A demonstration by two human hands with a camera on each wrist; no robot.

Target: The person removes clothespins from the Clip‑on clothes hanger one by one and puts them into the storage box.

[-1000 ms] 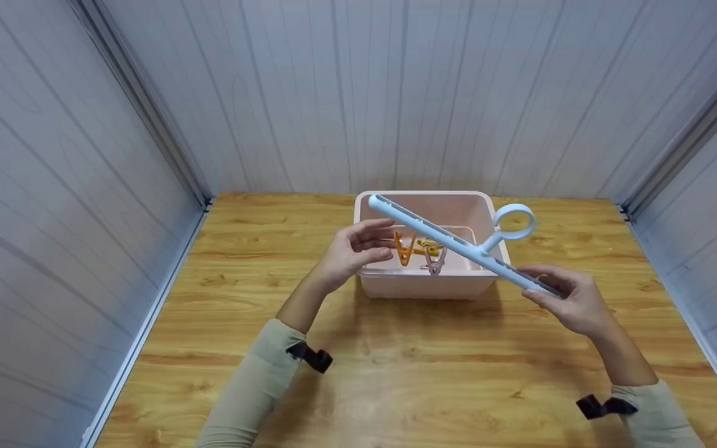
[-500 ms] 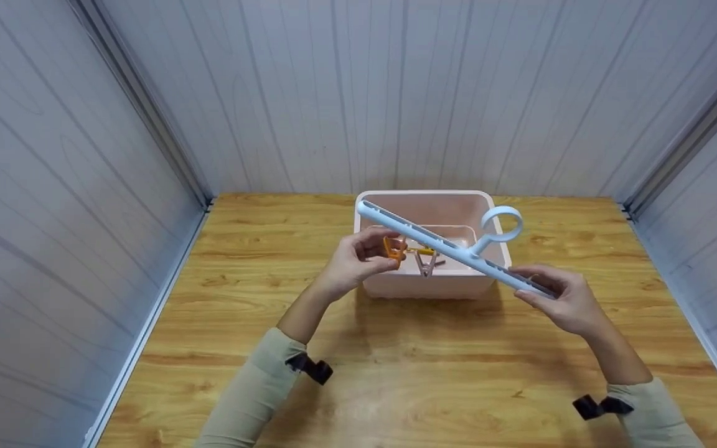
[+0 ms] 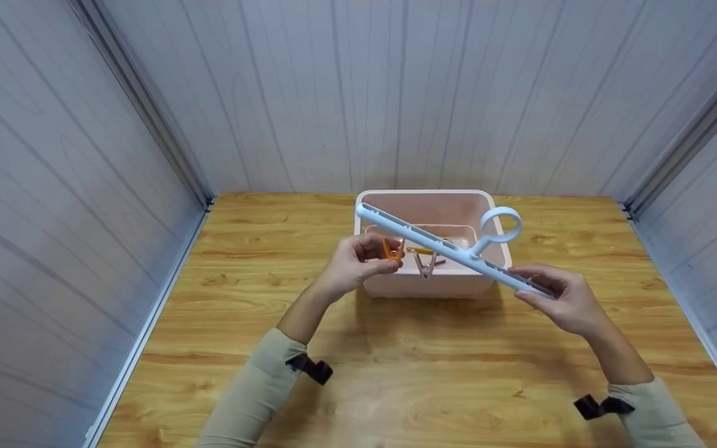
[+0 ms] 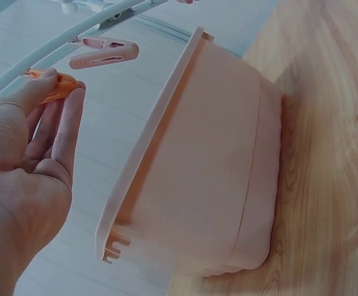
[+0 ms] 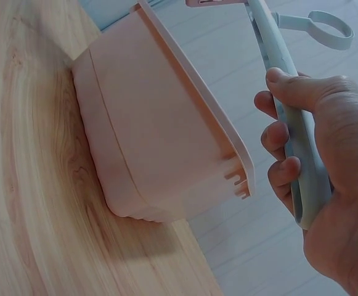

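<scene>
A pale blue hanger bar [image 3: 433, 244] with a ring hook [image 3: 500, 225] is held slanting above a pink bin [image 3: 452, 285]. My right hand [image 3: 557, 298] grips the bar's lower right end [image 5: 302, 166]. My left hand [image 3: 358, 264] pinches an orange clothespin [image 3: 391, 249] under the bar, at the bin's left rim; its fingertips [image 4: 65, 98] close round the orange clip [image 4: 58, 86]. A pink clothespin [image 3: 424, 264] hangs from the bar beside it, also seen as the pink clip [image 4: 101, 52]. A yellow-orange clip [image 3: 419, 251] lies behind them.
The pink bin [image 4: 215, 166] stands on a wooden table [image 3: 396, 373] near the back centre. Grey panelled walls [image 3: 84, 155] close in the left, back and right sides. Bare wood lies in front of the bin and on both sides.
My left hand closed its fingers round the orange clothespin, which a second ago hung free. The bar and right hand shifted slightly left and lower.
</scene>
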